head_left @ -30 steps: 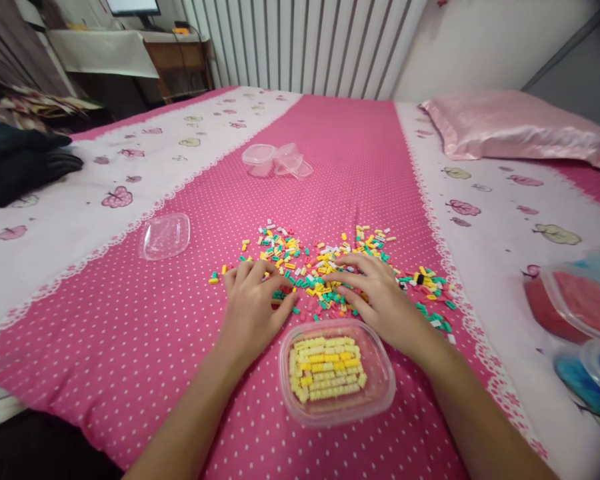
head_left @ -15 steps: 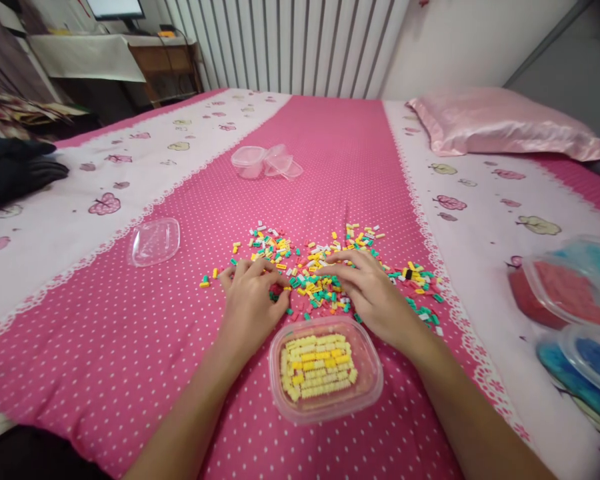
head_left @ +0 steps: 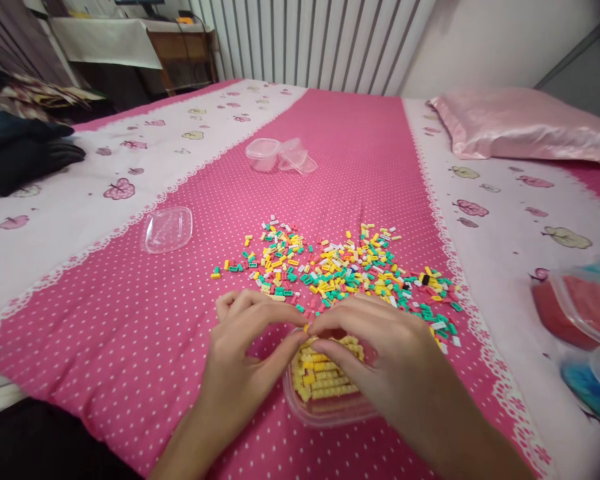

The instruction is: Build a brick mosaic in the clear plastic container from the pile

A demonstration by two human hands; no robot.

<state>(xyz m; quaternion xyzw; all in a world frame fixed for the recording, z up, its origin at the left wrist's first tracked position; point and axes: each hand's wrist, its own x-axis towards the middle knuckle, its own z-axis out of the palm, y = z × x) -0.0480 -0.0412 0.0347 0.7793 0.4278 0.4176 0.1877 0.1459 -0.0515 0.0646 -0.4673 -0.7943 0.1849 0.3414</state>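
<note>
My left hand [head_left: 240, 360] and my right hand [head_left: 390, 367] meet above a clear plastic tub [head_left: 325, 410] of yellow small bricks [head_left: 320, 377]. Both pinch together at the fingertips on a small yellow brick [head_left: 307, 328]. The tub sits on a pink dotted bedspread [head_left: 130, 347], partly hidden by my right hand. Just beyond the hands lies a scattered pile of small bricks [head_left: 340, 273] in yellow, green, white and pink.
A clear lid [head_left: 167, 229] lies to the left of the pile. Empty clear tubs [head_left: 280, 155] sit farther up the bed. Tubs of red [head_left: 570, 307] and blue [head_left: 593, 383] bricks stand at the right edge. A pink pillow [head_left: 520, 127] lies at far right, dark clothing [head_left: 25, 157] at far left.
Both hands have pulled back from the scattered pile toward me and come together over the tub, pinching a small yellow brick between their fingertips.
</note>
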